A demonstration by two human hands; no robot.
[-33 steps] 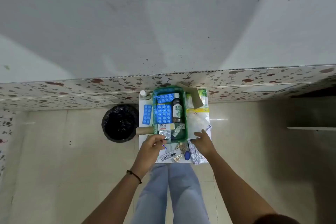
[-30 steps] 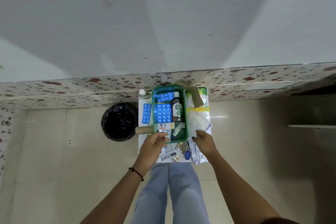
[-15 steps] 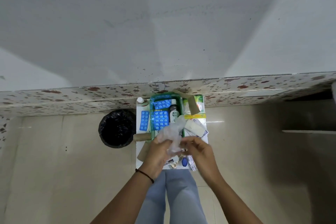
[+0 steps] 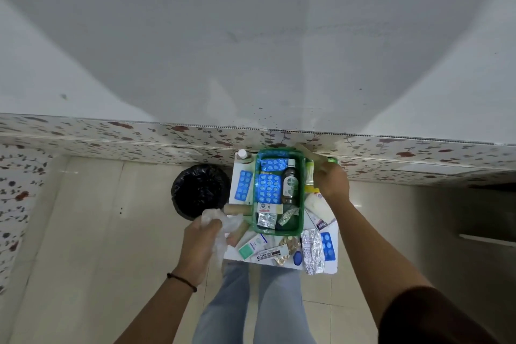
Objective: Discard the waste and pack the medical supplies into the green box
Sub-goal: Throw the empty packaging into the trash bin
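Two hands: I see both over the small white table (image 4: 332, 268), whose top is mostly covered.
Left hand (image 4: 199, 243): closed around crumpled clear plastic wrap (image 4: 220, 222), at the table's left edge, near the black bin (image 4: 199, 190).
Near clutter: ointment box (image 4: 272, 253), foil strip (image 4: 312, 251), pill sheets; small print unreadable to me.
Green box (image 4: 279, 190): mid-table, holding blue pill sheets (image 4: 269, 188) and a brown bottle (image 4: 290, 181).
Right hand (image 4: 332, 181): beside the box's far right; fingers hidden, so I cannot tell its grip.
Cardboard piece (image 4: 310, 152): partly hidden behind that hand.

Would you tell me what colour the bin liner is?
Black; the bin liner shows best in the head view, left of the table.
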